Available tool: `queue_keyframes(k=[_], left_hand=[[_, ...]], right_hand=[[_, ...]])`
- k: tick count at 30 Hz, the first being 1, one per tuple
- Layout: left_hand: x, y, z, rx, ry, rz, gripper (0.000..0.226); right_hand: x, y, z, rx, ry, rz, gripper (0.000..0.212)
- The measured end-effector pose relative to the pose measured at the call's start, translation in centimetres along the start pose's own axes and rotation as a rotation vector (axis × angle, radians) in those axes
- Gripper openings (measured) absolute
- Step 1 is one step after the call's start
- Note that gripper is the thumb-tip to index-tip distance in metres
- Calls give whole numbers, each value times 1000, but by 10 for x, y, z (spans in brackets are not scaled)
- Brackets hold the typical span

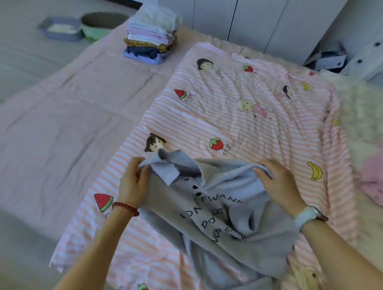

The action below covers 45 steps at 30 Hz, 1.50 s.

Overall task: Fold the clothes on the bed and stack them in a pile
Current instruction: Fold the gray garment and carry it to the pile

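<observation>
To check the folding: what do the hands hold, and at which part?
Both hold the gray sweater: left hand pinches its ribbed collar edge, right hand grips the top edge.

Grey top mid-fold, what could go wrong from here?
1. The grey top is bunched and twisted below both grips; folding now would likely lock in creases.
2. The left hand pinches only a corner of the collar, which may slip.
3. The pile at the far corner is tall, so adding another item could topple it.

Red bead bracelet; white wristwatch
</observation>
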<state>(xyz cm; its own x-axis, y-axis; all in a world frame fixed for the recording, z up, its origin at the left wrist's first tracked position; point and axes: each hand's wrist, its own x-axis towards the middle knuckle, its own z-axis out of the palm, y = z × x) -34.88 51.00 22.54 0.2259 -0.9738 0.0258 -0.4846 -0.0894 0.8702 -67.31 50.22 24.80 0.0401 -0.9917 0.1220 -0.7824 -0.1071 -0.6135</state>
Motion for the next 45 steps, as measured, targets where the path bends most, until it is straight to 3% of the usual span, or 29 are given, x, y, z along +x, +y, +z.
queue_keyframes(k=[7,10,14,17,19,21,23,26,30,32,38,41,43,45], left_hand=[[-33,131,-39,-45,-56,356,20],[-60,190,-59,-72,-52,501,25],[-99,259,-100,-61,9,644,31],[-122,301,-137,-121,-14,616,47],[-129,321,-152,-114,-38,589,45],[-128,332,-157,-31,-31,585,35],[-115,329,-150,91,-34,561,31],[-84,304,-125,240,-89,447,46],[-29,260,-74,431,-146,304,41],[4,238,-46,482,-178,227,40],[120,158,57,437,-244,43,33],[178,115,111,351,-289,11,47],[197,79,140,377,-261,1,50],[187,42,162,386,-232,2,48]], right_hand=[[-66,-45,-128,-146,448,-142,7],[-98,-66,-176,-91,571,-187,15],[-139,-96,-235,154,606,-202,8],[-160,-118,-276,281,602,-217,34],[-166,-130,-294,336,613,-241,40],[-166,-140,-303,355,616,-234,32],[-158,-143,-303,341,565,-192,25],[-135,-127,-285,271,448,-61,20],[-78,-88,-239,120,311,147,47],[-42,-69,-211,47,252,244,50],[66,9,-112,-52,178,417,42],[114,48,-59,-158,96,477,20],[128,72,-22,-287,31,513,43],[123,90,16,-301,-8,461,48]])
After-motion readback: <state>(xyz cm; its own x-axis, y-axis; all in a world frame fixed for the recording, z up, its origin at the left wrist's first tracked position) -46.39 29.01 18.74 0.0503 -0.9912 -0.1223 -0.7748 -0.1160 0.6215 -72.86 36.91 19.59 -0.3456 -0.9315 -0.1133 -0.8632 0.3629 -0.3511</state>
